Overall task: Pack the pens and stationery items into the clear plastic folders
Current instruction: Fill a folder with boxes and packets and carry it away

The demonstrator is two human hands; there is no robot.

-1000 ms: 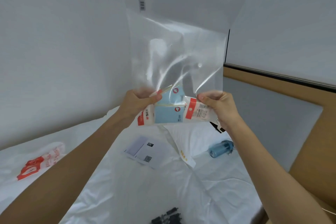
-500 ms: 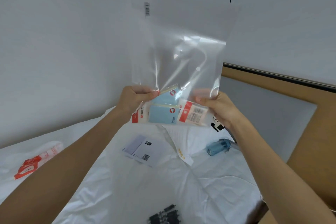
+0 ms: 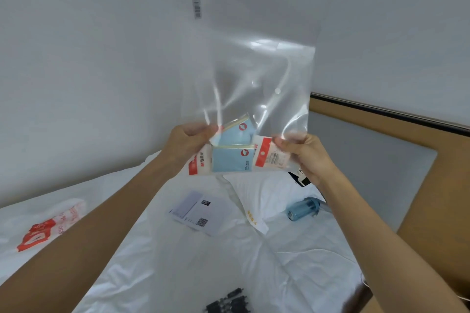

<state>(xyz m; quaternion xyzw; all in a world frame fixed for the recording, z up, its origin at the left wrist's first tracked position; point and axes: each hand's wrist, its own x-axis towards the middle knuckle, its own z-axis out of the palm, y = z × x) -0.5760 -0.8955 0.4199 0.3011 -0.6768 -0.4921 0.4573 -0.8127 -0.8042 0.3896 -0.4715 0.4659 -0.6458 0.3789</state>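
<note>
A clear plastic folder point(image 3: 256, 71) is held upright in the air in front of the wall, its lower edge between both hands. My left hand point(image 3: 188, 142) pinches its lower left corner. My right hand point(image 3: 302, 152) pinches the lower right corner together with a pack. Two blue sticky-note packs point(image 3: 231, 157) with red and white labels sit at the folder's bottom, one tilted behind the other. A cluster of black pens point(image 3: 229, 302) lies on the bed at the bottom edge of the view.
A white bed sheet point(image 3: 292, 262) covers the bed. On it lie a printed leaflet with a QR code point(image 3: 195, 213), a blue bottle point(image 3: 302, 208), a white pillow point(image 3: 259, 190), and a red-printed plastic bag point(image 3: 48, 229) at the left. A wooden headboard point(image 3: 432, 201) stands at the right.
The folder and both hands have stayed at nearly the same spot. The rear sticky-note pack has tilted more inside the folder, and the folder's film has flexed.
</note>
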